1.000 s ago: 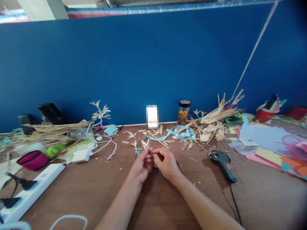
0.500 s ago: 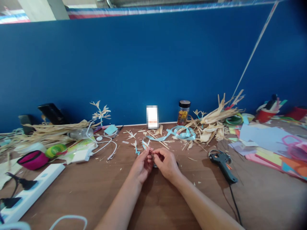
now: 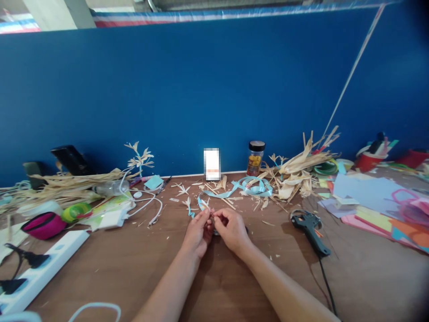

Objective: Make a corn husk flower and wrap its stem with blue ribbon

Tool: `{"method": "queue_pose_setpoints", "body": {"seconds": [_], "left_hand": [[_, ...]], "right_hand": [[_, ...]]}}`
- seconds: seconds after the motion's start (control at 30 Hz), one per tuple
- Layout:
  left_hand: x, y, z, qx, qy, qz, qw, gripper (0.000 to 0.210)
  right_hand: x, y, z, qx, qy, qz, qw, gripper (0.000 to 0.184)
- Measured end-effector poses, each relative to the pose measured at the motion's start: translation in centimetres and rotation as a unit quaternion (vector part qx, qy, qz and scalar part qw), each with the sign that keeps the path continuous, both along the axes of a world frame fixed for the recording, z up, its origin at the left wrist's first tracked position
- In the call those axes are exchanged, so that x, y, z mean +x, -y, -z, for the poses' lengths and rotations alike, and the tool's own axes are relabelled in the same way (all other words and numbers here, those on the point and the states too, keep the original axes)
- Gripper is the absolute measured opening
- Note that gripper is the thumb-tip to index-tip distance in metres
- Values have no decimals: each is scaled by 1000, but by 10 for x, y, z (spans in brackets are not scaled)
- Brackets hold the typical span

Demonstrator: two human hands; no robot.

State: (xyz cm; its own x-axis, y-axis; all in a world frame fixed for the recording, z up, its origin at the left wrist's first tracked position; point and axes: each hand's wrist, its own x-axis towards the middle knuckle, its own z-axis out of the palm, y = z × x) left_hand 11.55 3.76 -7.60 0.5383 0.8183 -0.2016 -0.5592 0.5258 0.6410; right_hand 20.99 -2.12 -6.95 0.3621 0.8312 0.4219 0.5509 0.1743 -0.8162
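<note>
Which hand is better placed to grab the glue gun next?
Right, probably. The glue gun lies on the table to the right of the right hand, with bare wood between. The left hand pinches the straw piece and would have to cross over.

I get one view only, from the head camera, looking forward and slightly down across the desk (image 3: 110,273) toward the blue partition (image 3: 187,89). Both hands sit close, low centre, forearms entering from the bottom edge.
</note>
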Motion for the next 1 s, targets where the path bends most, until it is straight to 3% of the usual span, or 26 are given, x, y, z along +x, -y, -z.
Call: {"method": "queue_pose_setpoints", "body": {"seconds": [1.0], "left_hand": [[4, 7, 0, 43, -82, -17, 996, 19]], "right_hand": [[2, -2, 7, -19, 24, 17, 999, 20]]}}
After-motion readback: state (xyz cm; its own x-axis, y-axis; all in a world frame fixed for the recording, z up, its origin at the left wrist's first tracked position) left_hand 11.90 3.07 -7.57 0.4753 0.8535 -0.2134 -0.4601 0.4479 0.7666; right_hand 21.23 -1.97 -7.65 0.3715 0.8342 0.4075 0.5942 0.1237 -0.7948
